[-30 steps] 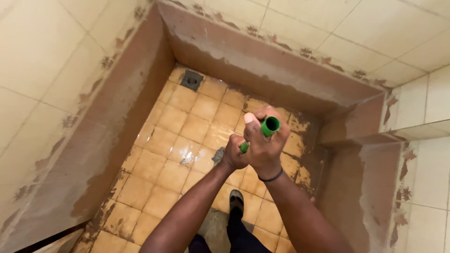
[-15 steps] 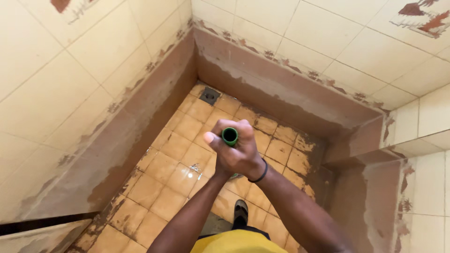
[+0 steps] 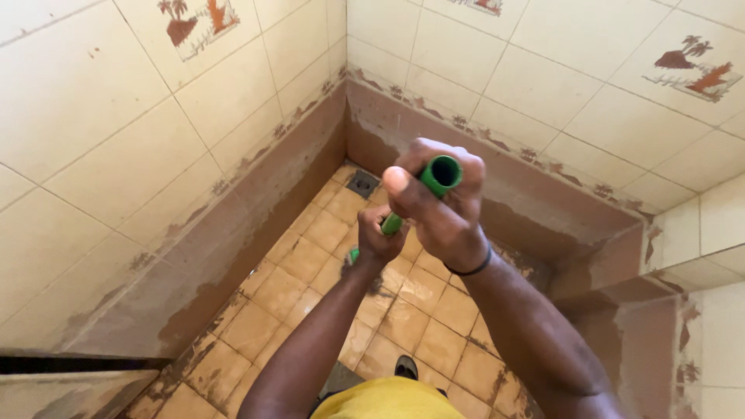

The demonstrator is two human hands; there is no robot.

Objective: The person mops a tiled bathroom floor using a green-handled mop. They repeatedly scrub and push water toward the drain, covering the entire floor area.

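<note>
A green hollow handle points up towards the camera, its open end showing. My right hand is closed round its top, thumb laid beside the opening, with a dark band on the wrist. My left hand grips the same green handle lower down, and a short green stretch shows between the hands. The handle's lower end is hidden behind my hands, over the wet orange tiled floor.
Cream tiled walls with a stained brown lower band enclose the floor on three sides. A square floor drain sits in the far corner. A raised ledge stands at right. My sandalled foot shows below.
The view has tilted upward, showing more wall. The handle has risen and swung right, and my left hand has slid lower so green shows between the hands.
</note>
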